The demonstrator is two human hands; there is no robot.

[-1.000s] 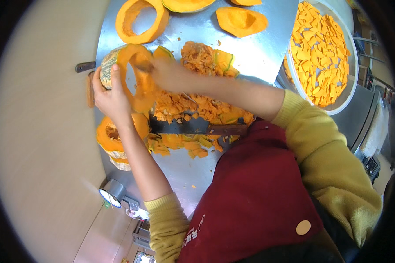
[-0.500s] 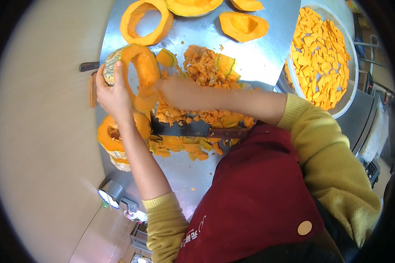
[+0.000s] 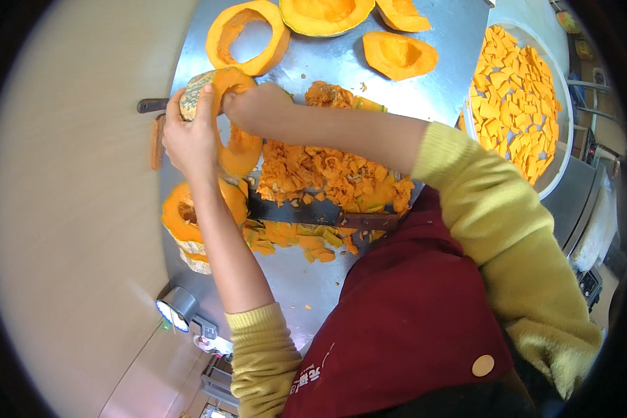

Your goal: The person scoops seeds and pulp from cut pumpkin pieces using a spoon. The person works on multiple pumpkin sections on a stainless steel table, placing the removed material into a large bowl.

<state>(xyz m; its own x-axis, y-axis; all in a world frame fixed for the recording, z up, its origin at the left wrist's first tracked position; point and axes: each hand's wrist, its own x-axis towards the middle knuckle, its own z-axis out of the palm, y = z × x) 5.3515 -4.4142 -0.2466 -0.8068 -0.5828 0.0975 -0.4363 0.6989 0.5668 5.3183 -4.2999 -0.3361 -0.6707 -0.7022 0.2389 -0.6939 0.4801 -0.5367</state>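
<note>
My left hand (image 3: pixel 189 138) grips a ring-shaped slice of orange pumpkin (image 3: pixel 238 150) by its mottled green rind and holds it upright above the steel table (image 3: pixel 327 63). My right hand (image 3: pixel 254 108) is closed on the top of the same ring, fingers inside its hollow. Below them lies a heap of stringy pumpkin pulp and seeds (image 3: pixel 327 171). A cleaver (image 3: pixel 306 209) lies flat beside the heap with its handle pointing right.
Another pumpkin ring (image 3: pixel 247 35) and hollowed pumpkin pieces (image 3: pixel 397 54) lie at the far side. A stack of pumpkin slices (image 3: pixel 188 223) sits at the left edge. A white bowl (image 3: pixel 561 139) of cut pumpkin chips stands at right. Peel scraps (image 3: pixel 292 240) lie near me.
Both hands have turned and lifted the pumpkin ring a little toward the far side; my right hand has shifted from the ring's right side to its top.
</note>
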